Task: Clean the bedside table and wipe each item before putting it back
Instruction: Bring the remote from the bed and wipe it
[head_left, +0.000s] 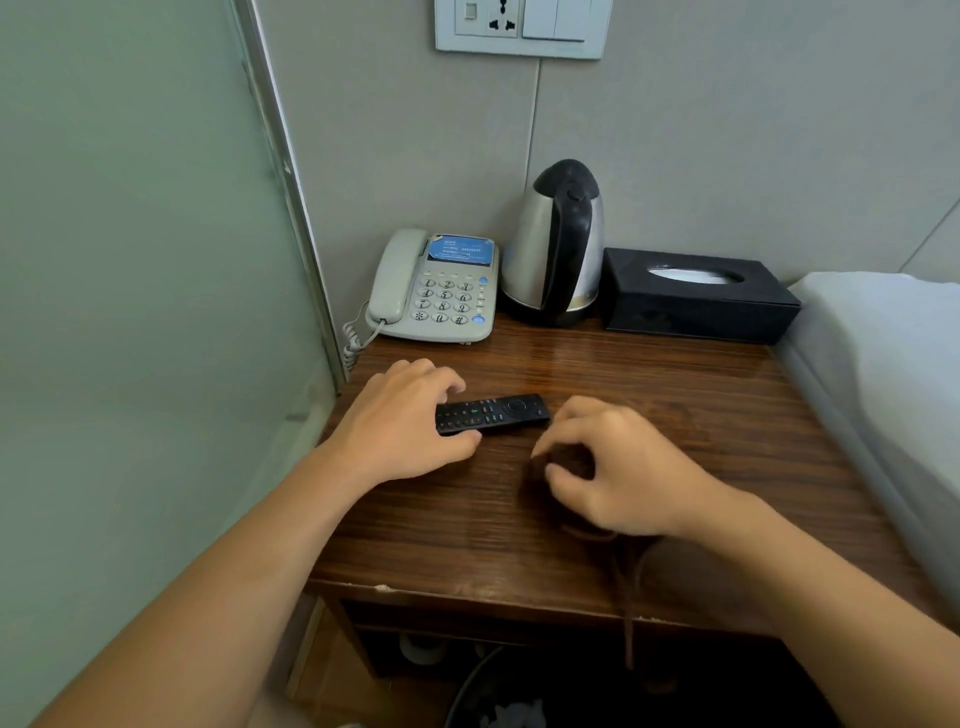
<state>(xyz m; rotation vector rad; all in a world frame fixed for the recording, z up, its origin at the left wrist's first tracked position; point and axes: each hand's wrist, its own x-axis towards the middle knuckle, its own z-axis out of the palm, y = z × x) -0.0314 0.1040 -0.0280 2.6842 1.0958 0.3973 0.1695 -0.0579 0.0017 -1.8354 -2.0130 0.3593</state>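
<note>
Head view, left hand (402, 423) fingers and thumb pinching remote control (492, 413) on bedside table (467, 530), right hand (615, 467) fingers curled around dark brown cloth (571, 464), near right of remote control.

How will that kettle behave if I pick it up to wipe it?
The kettle looks rigid, and its shiny steel body may be slippery, so the black handle seems the safer hold. It stands tall on a narrower base, so a push up high might tip it. Whether it holds water cannot be told.

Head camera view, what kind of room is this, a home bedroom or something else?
Most likely a hotel or guesthouse room: a corded desk phone with a printed info card, an electric kettle and a black tissue box line up on a wooden bedside table beside a white bed.
</note>
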